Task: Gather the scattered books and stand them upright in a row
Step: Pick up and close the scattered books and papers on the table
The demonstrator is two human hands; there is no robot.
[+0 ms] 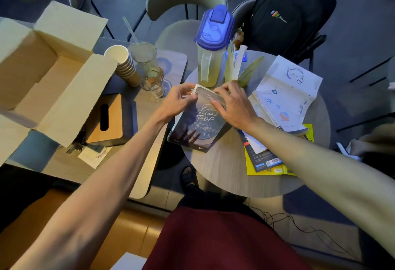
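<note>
A dark blue book with a cloud picture and script title is tilted up on the round table, its top edge raised. My left hand pinches its top left corner. My right hand grips its top right edge. To the right lies a white book with blue drawings, on top of a dark book and a yellow book. Behind my right hand, a thin book stands upright beside the pitcher.
A pitcher with a blue lid stands at the back of the round table. On the left table sit an open cardboard box, stacked paper cups, a glass and a wooden tissue box. A black backpack rests on a chair.
</note>
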